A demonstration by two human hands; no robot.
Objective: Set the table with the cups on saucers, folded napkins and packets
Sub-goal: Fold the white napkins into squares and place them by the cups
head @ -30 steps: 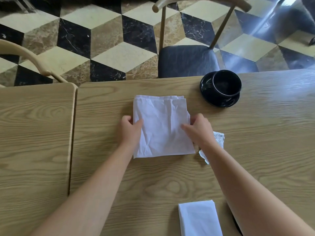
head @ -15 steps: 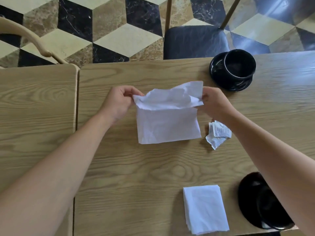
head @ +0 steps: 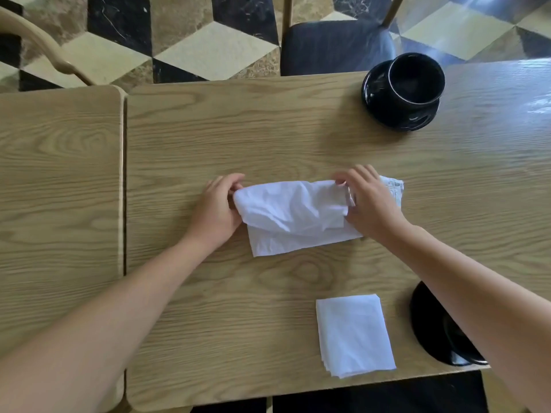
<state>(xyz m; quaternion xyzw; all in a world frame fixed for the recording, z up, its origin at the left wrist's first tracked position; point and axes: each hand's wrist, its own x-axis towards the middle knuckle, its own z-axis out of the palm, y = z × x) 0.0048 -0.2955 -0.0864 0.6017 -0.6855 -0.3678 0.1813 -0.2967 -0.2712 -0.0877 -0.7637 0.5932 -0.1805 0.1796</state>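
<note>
A white napkin [head: 293,214] lies mid-table, its far half folded over toward me and still puffed up. My left hand [head: 216,211] pinches its left end, and my right hand [head: 368,204] pinches its right end. A crumpled white packet [head: 395,187] peeks out from behind my right hand. A second napkin [head: 354,335], folded square, lies near the front edge. At the far right a black cup [head: 416,80] stands on a black saucer [head: 402,120]. Another black cup and saucer [head: 435,329] sit at the near right, partly hidden by my right forearm.
The wooden table [head: 268,135] butts against a second table [head: 56,180] on the left, with a narrow gap between them. A dark-cushioned chair [head: 337,46] stands beyond the far edge, and a wooden chair back [head: 41,46] shows at the upper left.
Both hands lifted the napkin's far edge and brought it over toward me, halving the napkin. The view shifted, so the near cup and saucer came into sight.
</note>
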